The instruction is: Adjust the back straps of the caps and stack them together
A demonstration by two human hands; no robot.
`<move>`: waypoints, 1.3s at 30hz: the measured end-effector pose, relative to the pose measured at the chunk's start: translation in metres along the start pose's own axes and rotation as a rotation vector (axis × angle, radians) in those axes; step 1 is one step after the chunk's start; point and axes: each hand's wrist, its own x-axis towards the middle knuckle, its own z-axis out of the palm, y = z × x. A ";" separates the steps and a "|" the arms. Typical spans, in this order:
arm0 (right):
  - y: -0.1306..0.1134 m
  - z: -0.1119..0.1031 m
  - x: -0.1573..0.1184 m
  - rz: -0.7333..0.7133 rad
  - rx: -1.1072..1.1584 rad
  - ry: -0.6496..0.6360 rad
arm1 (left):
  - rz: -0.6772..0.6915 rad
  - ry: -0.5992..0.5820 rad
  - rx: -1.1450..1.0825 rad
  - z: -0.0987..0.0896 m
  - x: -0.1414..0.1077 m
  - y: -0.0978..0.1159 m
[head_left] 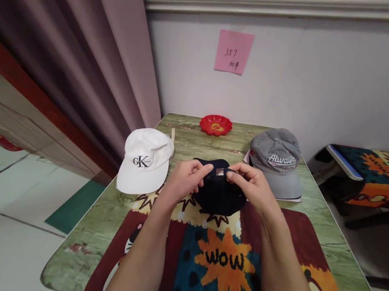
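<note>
Between my two hands is a black cap (221, 196), its strap edge toward the top and a small pale patch showing between my fingertips. My left hand (189, 176) pinches the cap's strap on the left side, thumb on top. On the right side, my right hand (250, 181) pinches the strap with thumb and fingers. A white cap (146, 160) with black letters lies to the left of my left hand. The grey cap (278, 154) marked "Always" rests at the right, beyond my right hand, on something pale.
A red scalloped dish (216, 125) stands at the back of the green wood-patterned table (78, 250). A colourful mat (189, 272) covers the near part. Behind is a wall with a pink note (234, 52). A stool (378, 170) is at the right, a curtain at the left.
</note>
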 end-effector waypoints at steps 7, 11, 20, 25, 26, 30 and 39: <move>-0.003 0.003 0.000 -0.019 0.002 -0.016 | -0.128 -0.050 -0.190 0.009 0.004 -0.001; -0.005 0.002 -0.002 -0.026 0.025 -0.041 | -0.159 -0.073 -0.386 0.013 0.008 -0.003; -0.011 -0.002 -0.004 -0.004 0.065 -0.079 | -0.182 -0.101 -0.638 0.016 0.012 -0.007; -0.012 0.001 -0.004 -0.015 0.055 -0.050 | -0.092 -0.058 -0.630 0.015 0.005 0.001; -0.012 0.001 -0.004 -0.021 0.051 -0.032 | -0.072 -0.041 -0.626 0.016 0.004 0.003; -0.009 0.003 -0.003 -0.053 0.020 0.026 | 0.005 0.062 -0.593 0.019 -0.001 0.008; -0.010 0.006 -0.001 -0.065 -0.035 0.033 | 0.041 0.053 -0.569 0.019 -0.005 0.015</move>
